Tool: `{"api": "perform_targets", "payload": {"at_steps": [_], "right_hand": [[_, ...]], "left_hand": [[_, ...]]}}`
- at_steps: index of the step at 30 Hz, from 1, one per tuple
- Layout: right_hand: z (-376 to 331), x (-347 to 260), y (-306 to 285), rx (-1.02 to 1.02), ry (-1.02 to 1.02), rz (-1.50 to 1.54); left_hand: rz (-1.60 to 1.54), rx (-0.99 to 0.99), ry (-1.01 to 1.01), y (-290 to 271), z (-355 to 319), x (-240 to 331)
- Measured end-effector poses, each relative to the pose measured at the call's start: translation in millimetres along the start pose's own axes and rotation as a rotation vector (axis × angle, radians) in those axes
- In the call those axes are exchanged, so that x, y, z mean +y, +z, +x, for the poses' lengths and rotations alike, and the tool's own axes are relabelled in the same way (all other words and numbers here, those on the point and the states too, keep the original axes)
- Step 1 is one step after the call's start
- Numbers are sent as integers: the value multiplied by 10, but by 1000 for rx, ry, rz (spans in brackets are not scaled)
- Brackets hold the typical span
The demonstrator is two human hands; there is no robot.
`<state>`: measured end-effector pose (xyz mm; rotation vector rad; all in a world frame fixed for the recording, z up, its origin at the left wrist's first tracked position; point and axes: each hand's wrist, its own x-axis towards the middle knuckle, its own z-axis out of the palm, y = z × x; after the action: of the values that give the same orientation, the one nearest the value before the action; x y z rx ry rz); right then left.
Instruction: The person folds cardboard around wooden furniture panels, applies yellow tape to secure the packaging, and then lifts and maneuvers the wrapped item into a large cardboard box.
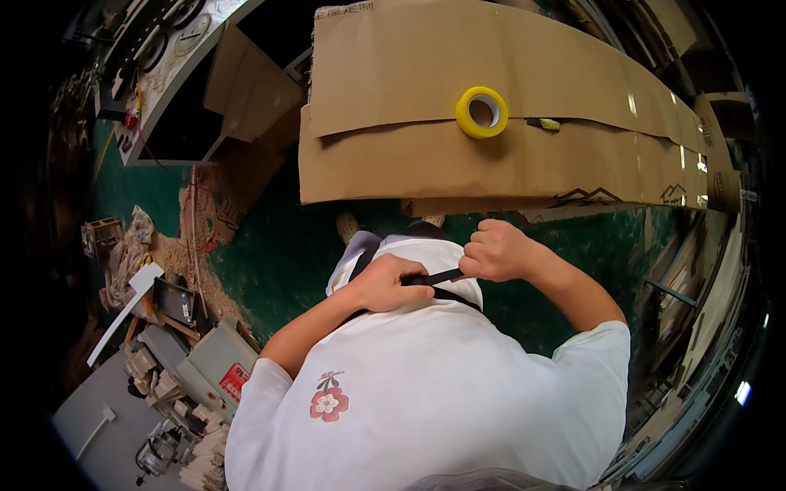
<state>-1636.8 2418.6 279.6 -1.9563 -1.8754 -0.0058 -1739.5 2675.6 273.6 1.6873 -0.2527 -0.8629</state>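
Black strap [442, 277] ran taut, I saw, at the dial's centre, pinched by the left grip [389, 282] and clenched by the right grip [494, 250], apparently for tension; towards one o'clock, a yellow tape roll [465, 115] lay on the cardboard package [393, 168], likely within reach.

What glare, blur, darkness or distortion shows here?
Head view: the side edges fall to black; the cardboard bends toward the right rim; white glints dot its right end; the tape roll looks fairly sharp; the strap shows little detail.
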Motion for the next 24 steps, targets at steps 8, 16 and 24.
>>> {"api": "perform_targets", "payload": {"at_steps": [8, 16, 24], "right_hand": [[-400, -507, 189, 62, 155, -20], [-784, -54, 310, -88, 514, 56], [-1299, 433, 89, -283, 857, 34]], "left_hand": [[209, -94, 23, 79, -100, 45], [293, -57, -5, -3, 139, 37], [825, 534, -220, -240, -346, -934]]}}
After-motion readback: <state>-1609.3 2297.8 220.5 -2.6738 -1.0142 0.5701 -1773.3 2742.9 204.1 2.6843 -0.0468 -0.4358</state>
